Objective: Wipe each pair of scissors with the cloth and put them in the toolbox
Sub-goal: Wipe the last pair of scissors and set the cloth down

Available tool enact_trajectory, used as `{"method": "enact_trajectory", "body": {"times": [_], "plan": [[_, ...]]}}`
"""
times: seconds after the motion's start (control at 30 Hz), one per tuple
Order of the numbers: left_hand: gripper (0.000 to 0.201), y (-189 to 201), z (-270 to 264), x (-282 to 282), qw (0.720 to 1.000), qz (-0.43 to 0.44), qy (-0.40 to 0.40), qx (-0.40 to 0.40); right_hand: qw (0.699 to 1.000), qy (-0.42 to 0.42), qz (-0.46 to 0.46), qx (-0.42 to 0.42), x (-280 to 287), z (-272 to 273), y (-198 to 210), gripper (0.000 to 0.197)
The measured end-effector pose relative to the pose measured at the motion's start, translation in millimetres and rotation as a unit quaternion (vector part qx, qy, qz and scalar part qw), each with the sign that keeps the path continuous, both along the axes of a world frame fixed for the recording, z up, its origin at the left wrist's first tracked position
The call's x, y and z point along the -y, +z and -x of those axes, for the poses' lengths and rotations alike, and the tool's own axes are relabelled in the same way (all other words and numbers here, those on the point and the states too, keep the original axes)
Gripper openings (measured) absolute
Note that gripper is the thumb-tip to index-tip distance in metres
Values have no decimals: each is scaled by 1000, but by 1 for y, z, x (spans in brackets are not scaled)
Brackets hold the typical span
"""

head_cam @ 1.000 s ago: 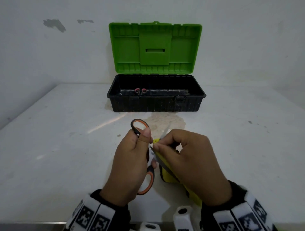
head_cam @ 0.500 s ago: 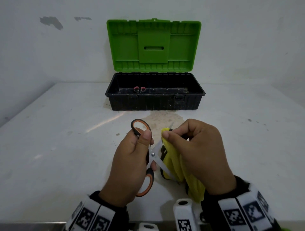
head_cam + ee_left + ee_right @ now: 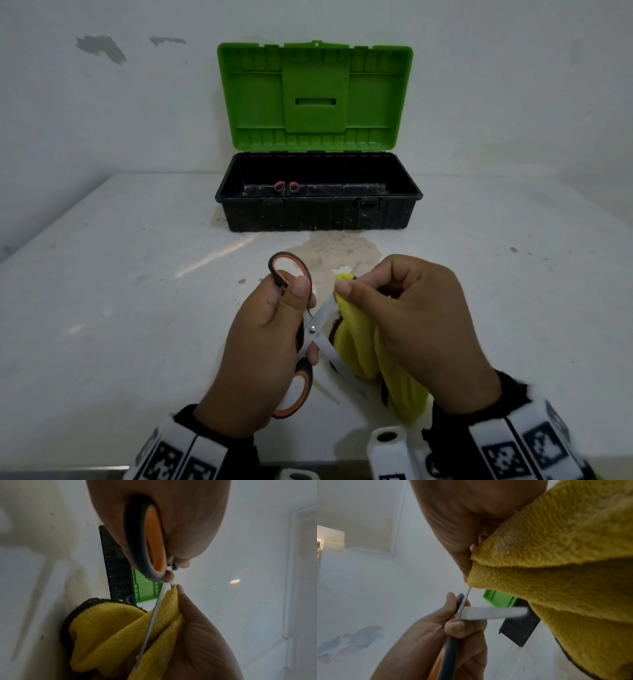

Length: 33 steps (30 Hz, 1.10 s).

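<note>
My left hand (image 3: 270,329) grips black-and-orange scissors (image 3: 289,270) by the handles, blades spread open, just above the table's near middle. My right hand (image 3: 404,318) pinches a yellow cloth (image 3: 356,346) round the upper blade, near its tip. In the left wrist view the blade (image 3: 150,626) runs through a fold of the cloth (image 3: 109,627), below the orange handle loop (image 3: 154,539). The right wrist view shows the cloth (image 3: 556,563) covering that blade and the other blade (image 3: 494,613) bare. An open toolbox (image 3: 318,212) with a green lid (image 3: 315,99) stands behind; red-handled scissors (image 3: 286,187) lie inside.
The white table (image 3: 120,308) runs from the near edge back to a white wall. A brownish stain (image 3: 335,250) marks the surface in front of the toolbox. Bare table lies on both sides of my hands.
My right hand has slid the cloth up the blade from near the pivot towards the tip. The left hand has kept the scissors in about the same place.
</note>
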State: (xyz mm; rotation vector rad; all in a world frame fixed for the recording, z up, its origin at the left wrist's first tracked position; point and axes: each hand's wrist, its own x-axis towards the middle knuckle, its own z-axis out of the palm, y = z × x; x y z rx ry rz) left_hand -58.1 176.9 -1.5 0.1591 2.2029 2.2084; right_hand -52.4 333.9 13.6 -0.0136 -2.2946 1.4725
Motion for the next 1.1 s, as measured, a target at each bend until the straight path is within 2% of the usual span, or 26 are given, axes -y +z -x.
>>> {"method": "enact_trajectory", "body": {"times": [0.1, 0.3, 0.57, 0.7, 0.83, 0.97, 1.1], "plan": [[46, 1, 0, -1, 1000, -4, -7, -3, 999, -30, 15, -21, -7, 4, 1, 17], [46, 2, 0, 0, 1000, -5, -2, 6, 1000, -7, -3, -8, 1, -2, 1, 16], [45, -3, 3, 0, 999, -2, 2, 43, 995, -99, 11, -20, -30, 14, 3, 19], [44, -1, 7, 1, 997, -11, 0, 71, 998, -40, 42, -28, -25, 4, 9, 14], [46, 3, 9, -4, 996, -21, -5, 83, 997, 12, -45, -63, 1, -9, 2, 10], [49, 6, 9, -6, 998, -4, -12, 67, 978, 31, -163, -128, 9, -11, -9, 9], [46, 10, 9, -4, 996, -1, -17, 83, 982, 6, -142, -128, 3, -5, -10, 5]]}}
